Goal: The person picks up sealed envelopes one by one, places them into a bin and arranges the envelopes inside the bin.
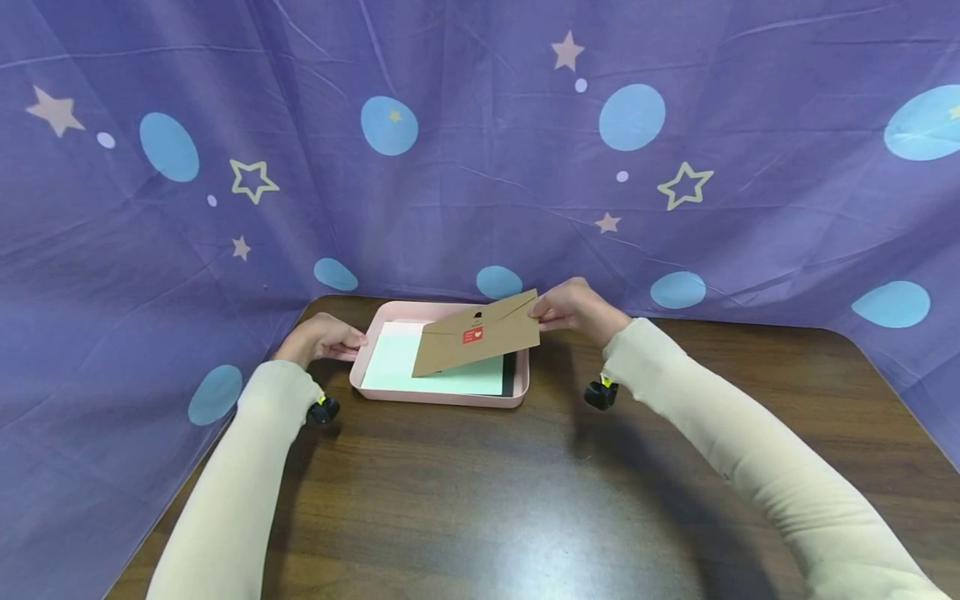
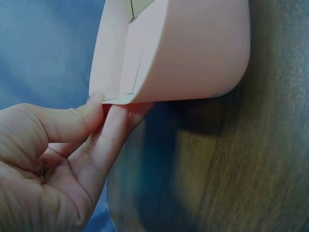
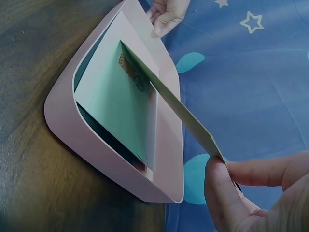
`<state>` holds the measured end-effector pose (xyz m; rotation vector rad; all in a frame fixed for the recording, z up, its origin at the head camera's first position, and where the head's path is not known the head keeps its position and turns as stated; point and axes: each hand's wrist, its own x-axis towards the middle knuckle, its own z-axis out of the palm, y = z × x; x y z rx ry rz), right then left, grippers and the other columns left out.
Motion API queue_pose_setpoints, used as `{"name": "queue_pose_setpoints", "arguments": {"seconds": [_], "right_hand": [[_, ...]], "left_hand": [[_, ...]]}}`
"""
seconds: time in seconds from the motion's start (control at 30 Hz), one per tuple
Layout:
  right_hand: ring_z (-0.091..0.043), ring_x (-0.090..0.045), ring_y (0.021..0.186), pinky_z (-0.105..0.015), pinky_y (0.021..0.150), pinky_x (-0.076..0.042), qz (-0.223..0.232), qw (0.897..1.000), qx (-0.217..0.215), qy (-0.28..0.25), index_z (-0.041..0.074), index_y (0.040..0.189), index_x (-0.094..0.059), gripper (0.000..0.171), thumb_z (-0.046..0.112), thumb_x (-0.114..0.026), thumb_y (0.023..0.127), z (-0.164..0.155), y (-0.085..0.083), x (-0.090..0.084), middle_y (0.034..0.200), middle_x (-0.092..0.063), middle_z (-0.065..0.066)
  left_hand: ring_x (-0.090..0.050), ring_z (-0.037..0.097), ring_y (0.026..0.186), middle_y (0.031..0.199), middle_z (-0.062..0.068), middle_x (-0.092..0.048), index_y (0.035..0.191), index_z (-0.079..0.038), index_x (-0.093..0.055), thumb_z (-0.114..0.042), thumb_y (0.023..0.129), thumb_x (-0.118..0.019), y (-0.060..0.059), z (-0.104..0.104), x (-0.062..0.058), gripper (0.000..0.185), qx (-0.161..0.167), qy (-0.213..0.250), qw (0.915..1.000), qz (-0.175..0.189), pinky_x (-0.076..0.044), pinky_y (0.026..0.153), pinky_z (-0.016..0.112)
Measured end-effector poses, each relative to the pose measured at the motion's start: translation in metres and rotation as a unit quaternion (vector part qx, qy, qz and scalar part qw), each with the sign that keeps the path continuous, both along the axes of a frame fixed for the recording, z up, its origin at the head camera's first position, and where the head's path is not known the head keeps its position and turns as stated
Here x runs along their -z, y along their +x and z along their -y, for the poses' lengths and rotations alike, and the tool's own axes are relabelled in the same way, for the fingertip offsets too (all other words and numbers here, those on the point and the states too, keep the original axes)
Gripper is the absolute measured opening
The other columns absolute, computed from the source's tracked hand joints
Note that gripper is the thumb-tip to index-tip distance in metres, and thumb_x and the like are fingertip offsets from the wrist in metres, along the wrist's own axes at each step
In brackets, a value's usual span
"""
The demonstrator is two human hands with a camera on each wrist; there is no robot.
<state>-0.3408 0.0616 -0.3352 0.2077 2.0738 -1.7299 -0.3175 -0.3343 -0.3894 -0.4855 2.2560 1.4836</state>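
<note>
**Brown envelope held tilted over a pink tray at the table's far edge**

A purple cloth [image 1: 480, 167] printed with blue ovals and pale stars is hanging behind and to both sides of the scene, covering everything beyond the far edge of the table. The dark wooden table [image 1: 480, 500] is carrying one thing only, a pink tray [image 1: 442, 398], which is sitting at the middle of the table's far edge, close against the cloth.

Inside the tray a pale green sheet [image 1: 397, 371] is lying flat, filling most of the floor, with a sliver of something dark showing along the tray's right inner wall. A brown envelope [image 1: 476, 337] with a small red sticker on its face is slanting over the tray: its lower left corner is resting down on the green sheet, while its upper right corner is lifted above the tray's far right corner.

The right hand [image 1: 573, 310] is pinching that raised corner of the envelope, thumb on one face and fingers on the other; the right wrist view is showing the envelope edge-on, caught between thumb and forefinger. The left hand [image 1: 322, 337] is holding the tray's left rim near its far left corner, with the thumb pressing on top of the lip and the fingers [image 2: 113, 130] lying beneath it. Both arms are in cream sleeves.
</note>
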Motion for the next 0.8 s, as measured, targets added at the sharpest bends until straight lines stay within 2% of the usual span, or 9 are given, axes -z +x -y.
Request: {"name": "queue_pose_setpoints", "arguments": {"seconds": [0.23, 0.43, 0.6, 0.8], "right_hand": [[-0.011, -0.065, 0.06, -0.025, 0.065, -0.066, -0.003, 1.0, -0.006, 0.006, -0.013, 0.106, -0.067, 0.019, -0.012, -0.067, 0.087, 0.008, 0.001, 0.006, 0.07, -0.066, -0.005], [-0.012, -0.064, 0.064, -0.025, 0.069, -0.065, 0.001, 1.0, -0.004, 0.013, -0.014, 0.116, -0.065, 0.029, -0.011, -0.068, 0.088, 0.016, 0.003, 0.008, 0.077, -0.065, -0.006], [-0.012, -0.064, 0.063, -0.024, 0.065, -0.064, 0.001, 1.0, 0.005, 0.006, -0.012, 0.109, -0.066, 0.023, -0.012, -0.068, 0.086, 0.021, 0.004, 0.011, 0.08, -0.067, -0.008], [-0.012, -0.064, 0.06, -0.025, 0.062, -0.064, -0.002, 1.0, 0.016, -0.006, -0.01, 0.098, -0.066, 0.013, -0.013, -0.068, 0.085, 0.024, 0.006, 0.015, 0.076, -0.069, -0.009]], "left_hand": [[-0.067, 0.006, 0.062, 0.067, -0.001, -0.068, 0.097, 0.005, -0.07, 0.005, 0.097, -0.061, 0.001, -0.001, 0.0, 0.008, -0.002, -0.007, 1.0, -0.003, -0.064, 0.066, 0.019], [-0.067, 0.006, 0.063, 0.068, -0.002, -0.068, 0.101, 0.006, -0.069, 0.004, 0.097, -0.061, -0.001, -0.001, 0.001, 0.009, -0.002, -0.012, 0.9999, -0.005, -0.064, 0.066, 0.019], [-0.068, 0.006, 0.063, 0.069, -0.001, -0.069, 0.108, 0.01, -0.068, 0.004, 0.096, -0.062, -0.001, -0.001, 0.002, 0.015, -0.003, -0.017, 0.9998, -0.007, -0.065, 0.068, 0.02], [-0.069, 0.007, 0.064, 0.069, 0.0, -0.069, 0.109, 0.01, -0.068, 0.004, 0.097, -0.063, 0.0, -0.001, 0.002, 0.016, -0.007, -0.018, 0.9998, -0.006, -0.065, 0.067, 0.02]]}}
